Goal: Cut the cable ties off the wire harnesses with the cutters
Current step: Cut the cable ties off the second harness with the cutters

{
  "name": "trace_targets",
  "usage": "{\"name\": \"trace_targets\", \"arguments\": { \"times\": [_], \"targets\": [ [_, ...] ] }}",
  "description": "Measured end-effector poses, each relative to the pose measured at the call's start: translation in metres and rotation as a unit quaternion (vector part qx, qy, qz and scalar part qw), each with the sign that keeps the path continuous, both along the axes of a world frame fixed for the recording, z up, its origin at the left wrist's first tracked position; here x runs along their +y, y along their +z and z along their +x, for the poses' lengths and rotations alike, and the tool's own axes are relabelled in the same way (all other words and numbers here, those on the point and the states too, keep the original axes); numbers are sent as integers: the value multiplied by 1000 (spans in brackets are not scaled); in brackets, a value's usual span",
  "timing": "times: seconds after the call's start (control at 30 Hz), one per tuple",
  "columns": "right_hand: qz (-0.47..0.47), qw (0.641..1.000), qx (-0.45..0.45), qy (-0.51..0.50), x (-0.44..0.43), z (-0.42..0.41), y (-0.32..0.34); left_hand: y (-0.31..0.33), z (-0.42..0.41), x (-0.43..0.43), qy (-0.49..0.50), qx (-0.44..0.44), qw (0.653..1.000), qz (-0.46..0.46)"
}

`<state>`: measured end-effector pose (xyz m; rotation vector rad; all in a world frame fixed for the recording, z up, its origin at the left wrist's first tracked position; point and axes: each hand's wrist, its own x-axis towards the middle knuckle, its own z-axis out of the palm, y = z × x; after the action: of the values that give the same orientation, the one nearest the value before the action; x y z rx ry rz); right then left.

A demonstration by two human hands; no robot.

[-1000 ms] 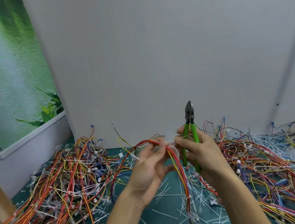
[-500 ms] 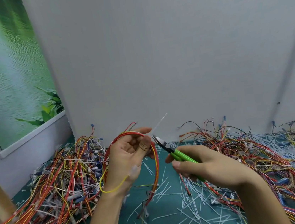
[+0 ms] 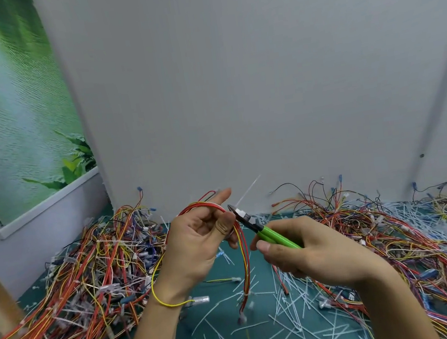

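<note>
Above the wire-strewn worktop, the left hand curls its fingers round a red-and-yellow wire harness while the right hand grips green cutters, whose tip meets the white cable tie beside the thumb, so a misplaced bite could nick wire or skin.

I see a narrow strip of bare green mat between the two forearms, littered with cut white cable ties. A tangled heap of wire harnesses fills the left side, and a second heap covers the right. A white panel stands close behind, closing the far side. The air above both heaps is open. A hanging harness drops from the left hand into the gap, just beside the cutters gripped by the right hand.
</note>
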<state>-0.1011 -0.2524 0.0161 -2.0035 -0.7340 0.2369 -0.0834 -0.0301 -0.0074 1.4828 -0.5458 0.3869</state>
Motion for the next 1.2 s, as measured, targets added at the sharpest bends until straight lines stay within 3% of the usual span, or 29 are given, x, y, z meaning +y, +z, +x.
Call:
{"name": "trace_targets", "arguments": {
  "times": [0.23, 0.43, 0.47, 0.53, 0.6, 0.67, 0.8, 0.97, 1.2],
  "targets": [
    [-47, 994, -93, -33, 5, -2, 1, -1, 1, 3, 2, 6, 999, 44],
    [-37, 986, -142, -81, 16, -1, -4, 2, -1, 3, 2, -5, 1000, 20],
    [-14, 987, -135, -81, 21, -1, -5, 3, -2, 2, 3, -3, 1000, 12],
    [125, 983, -76, -107, 32, 2, -6, 4, -4, 1, -5, 8, 1000, 1],
    [313, 935, -2, -168, 31, 7, -4, 4, -6, 0, -20, 17, 1000, 12],
    [379, 903, 50, -198, 18, 12, 0, 4, -8, 0, -32, 8, 999, 42],
    [284, 935, 155, -147, 2, 20, -4, 4, -14, -5, -83, 1, 980, 180],
    [233, 952, 196, -29, 20, 17, -10, 6, -20, -14, -162, 9, 911, 379],
    [229, 956, 181, -8, 34, 17, -18, 1, -16, -5, -159, 55, 872, 460]
  ]
}}
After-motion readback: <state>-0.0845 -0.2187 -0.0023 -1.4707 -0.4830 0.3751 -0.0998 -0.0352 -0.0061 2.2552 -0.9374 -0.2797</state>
